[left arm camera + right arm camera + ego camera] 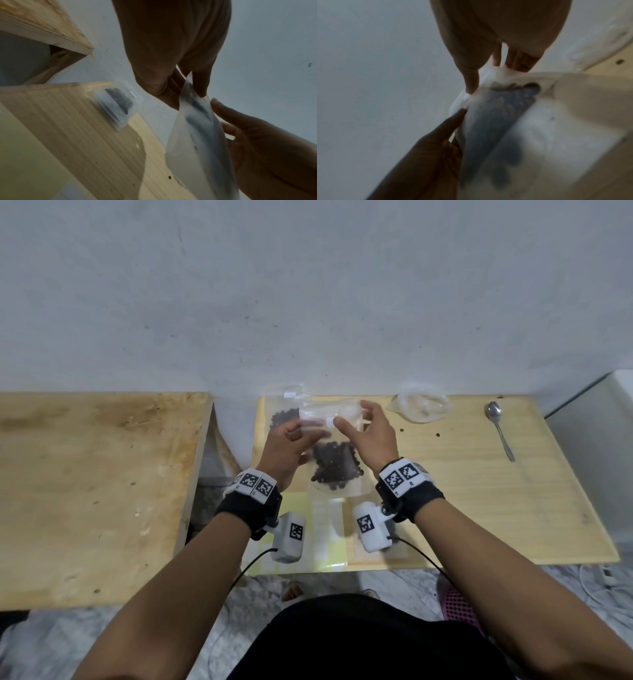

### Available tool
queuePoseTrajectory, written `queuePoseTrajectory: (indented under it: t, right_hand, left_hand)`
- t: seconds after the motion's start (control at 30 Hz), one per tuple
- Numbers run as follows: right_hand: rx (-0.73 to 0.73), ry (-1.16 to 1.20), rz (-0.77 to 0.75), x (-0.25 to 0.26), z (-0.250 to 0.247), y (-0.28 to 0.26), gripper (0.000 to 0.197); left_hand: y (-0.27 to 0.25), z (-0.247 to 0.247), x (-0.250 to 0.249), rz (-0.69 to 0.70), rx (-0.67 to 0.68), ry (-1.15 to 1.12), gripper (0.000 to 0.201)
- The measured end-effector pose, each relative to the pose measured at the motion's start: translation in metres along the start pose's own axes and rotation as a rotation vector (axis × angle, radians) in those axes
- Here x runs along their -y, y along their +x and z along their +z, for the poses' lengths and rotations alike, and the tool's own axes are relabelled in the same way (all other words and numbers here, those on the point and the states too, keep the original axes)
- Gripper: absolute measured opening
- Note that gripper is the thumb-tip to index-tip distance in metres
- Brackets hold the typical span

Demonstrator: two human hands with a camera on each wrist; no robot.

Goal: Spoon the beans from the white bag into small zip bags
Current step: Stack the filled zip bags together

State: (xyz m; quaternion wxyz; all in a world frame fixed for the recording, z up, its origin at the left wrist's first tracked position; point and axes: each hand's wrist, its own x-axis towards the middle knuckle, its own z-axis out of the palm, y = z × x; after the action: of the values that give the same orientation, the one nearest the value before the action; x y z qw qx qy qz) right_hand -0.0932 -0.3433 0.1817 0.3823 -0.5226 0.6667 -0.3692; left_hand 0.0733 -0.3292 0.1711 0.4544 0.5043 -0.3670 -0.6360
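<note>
Hands meet above the table (445, 491): the left hand (284, 450) and right hand (370, 436) each pinch the top edge of a clear zip bag (334, 463) holding dark beans, lifted off the surface. Another filled bag (284, 414) lies behind; the white bag (421, 405) and spoon (500, 433) rest to the right.

The right wrist view is blurred, and the held zip bag (489, 121) hides the left hand's (426, 155) fingertips.

Head view evenly, softly lit, slightly soft overall; wide-angle bending seen at edges. Both wrist views dim, hands backlit into silhouette. Right wrist pic heavily motion-blurred below the fingers (471, 81); faint shadow cast beneath left fingers (199, 82).
</note>
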Motion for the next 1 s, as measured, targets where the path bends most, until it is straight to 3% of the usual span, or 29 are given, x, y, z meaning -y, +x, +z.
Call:
queuePoseTrajectory:
  t: [0.1, 0.27, 0.4, 0.57, 0.9, 1.0]
  right_hand:
    - [0.082, 0.103, 0.036, 0.003, -0.002, -0.001, 0.031]
    - [0.092, 0.064, -0.016, 0.006, -0.001, -0.003, 0.029]
    - [0.073, 0.024, -0.048, 0.004, -0.001, -0.003, 0.024]
    - [-0.007, -0.051, -0.107, 0.005, 0.001, -0.006, 0.021]
    - [0.001, -0.038, -0.061, -0.004, 0.008, -0.001, 0.033]
    - [-0.067, 0.017, 0.01, -0.009, 0.01, 0.001, 0.03]
  left_hand:
    - [0.002, 0.001, -0.003, -0.014, 0.011, -0.022, 0.023]
    - [0.008, 0.004, -0.006, 0.023, -0.023, -0.002, 0.045]
    - [0.012, 0.005, -0.008, 0.106, -0.046, 0.099, 0.026]
    - [0.019, 0.004, -0.011, 0.142, -0.034, 0.159, 0.022]
    - [0.02, -0.004, -0.002, 0.062, -0.018, 0.061, 0.023]
    - [0.017, -0.011, 0.012, -0.016, 0.062, 0.114, 0.031]
